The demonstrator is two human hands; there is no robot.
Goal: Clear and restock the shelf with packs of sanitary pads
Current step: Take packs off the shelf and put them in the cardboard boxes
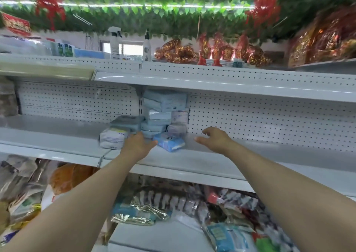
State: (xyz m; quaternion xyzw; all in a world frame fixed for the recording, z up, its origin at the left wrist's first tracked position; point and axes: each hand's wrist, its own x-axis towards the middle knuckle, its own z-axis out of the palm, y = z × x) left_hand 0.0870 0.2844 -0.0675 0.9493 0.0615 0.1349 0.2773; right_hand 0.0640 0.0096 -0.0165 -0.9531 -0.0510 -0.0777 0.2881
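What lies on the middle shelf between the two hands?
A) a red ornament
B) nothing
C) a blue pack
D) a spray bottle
C: a blue pack lies on the middle shelf, between the left hand and the right hand.

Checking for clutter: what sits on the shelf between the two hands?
A blue pack lies on the shelf between the left hand and the right hand, as the head view shows.

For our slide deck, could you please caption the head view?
Left hand and right hand reach toward stacked pad packs on a white shelf.
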